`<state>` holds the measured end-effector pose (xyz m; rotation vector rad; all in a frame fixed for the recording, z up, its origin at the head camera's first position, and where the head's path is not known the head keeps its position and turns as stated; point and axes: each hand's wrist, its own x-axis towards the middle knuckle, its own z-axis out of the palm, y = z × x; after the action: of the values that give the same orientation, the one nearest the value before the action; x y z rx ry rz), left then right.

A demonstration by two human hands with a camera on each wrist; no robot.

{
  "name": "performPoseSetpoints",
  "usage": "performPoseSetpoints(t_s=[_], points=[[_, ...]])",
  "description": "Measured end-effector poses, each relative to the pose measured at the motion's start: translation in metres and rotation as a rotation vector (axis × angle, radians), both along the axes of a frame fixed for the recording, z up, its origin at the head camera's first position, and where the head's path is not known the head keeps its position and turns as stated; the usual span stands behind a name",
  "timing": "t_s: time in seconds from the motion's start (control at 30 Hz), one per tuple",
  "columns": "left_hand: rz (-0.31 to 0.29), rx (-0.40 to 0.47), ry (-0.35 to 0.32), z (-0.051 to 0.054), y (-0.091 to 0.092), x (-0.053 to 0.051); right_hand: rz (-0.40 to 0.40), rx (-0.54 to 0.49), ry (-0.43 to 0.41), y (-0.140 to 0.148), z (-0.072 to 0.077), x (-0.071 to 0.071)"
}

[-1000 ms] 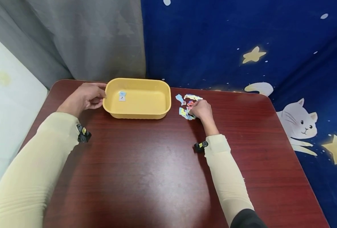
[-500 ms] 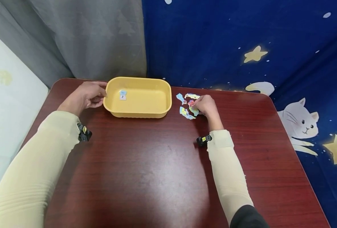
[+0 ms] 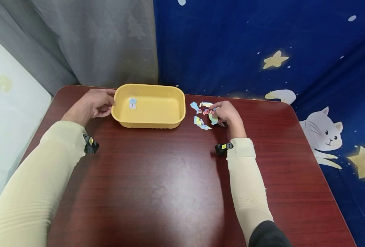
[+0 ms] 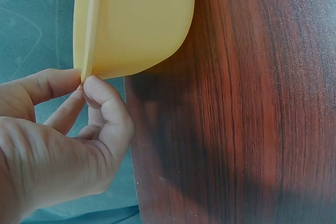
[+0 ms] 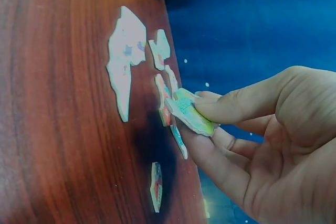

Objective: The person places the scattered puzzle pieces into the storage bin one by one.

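My left hand (image 3: 93, 103) pinches the left rim of a yellow plastic tub (image 3: 161, 109); in the left wrist view the thumb and fingers (image 4: 102, 95) meet at the rim's corner. On the tub's floor lie a light-blue piece and a small whitish piece (image 3: 132, 106). My right hand (image 3: 228, 113) holds a thin green-and-yellow puzzle-like piece (image 5: 191, 114) between thumb and fingers, tilted above the table in the right wrist view. Beside it lie several irregular printed pieces, among them a large pale one (image 5: 126, 51) and a small red one (image 5: 163, 100).
The dark reddish wood table (image 3: 157, 181) extends toward me and to both sides. Behind its far edge hang a grey curtain (image 3: 102, 41) and a blue curtain (image 3: 216, 44) with stars and a cat. A white wall surface (image 3: 9, 103) stands at the left.
My right hand has shifted rightward from over the pieces, carrying the green-and-yellow piece away from the blue-and-yellow one. A small piece has come into sight beneath that hand. The left hand keeps its place.
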<state>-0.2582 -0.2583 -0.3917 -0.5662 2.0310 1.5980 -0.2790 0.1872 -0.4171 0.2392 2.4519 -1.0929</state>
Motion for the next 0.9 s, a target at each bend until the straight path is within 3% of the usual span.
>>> performPoseSetpoints(t_s=[0.2, 0.37, 0.47, 0.73, 0.9], points=[[-0.009, 0.001, 0.006, -0.001, 0.001, 0.0, -0.043, -0.141, 0.002, 0.005, 0.001, 0.0], [-0.006, -0.011, 0.009, 0.0, 0.002, 0.0, -0.128, -0.445, -0.041, 0.008, -0.003, -0.001], [-0.004, -0.013, 0.003, -0.001, 0.002, 0.001, -0.151, -0.572, -0.077, 0.01, -0.006, -0.001], [-0.004, -0.01, -0.006, -0.002, 0.001, -0.002, -0.24, -0.728, -0.1, 0.013, -0.007, -0.004], [0.001, -0.016, -0.001, -0.002, 0.0, -0.001, -0.271, -0.763, -0.063, 0.007, -0.007, -0.006]])
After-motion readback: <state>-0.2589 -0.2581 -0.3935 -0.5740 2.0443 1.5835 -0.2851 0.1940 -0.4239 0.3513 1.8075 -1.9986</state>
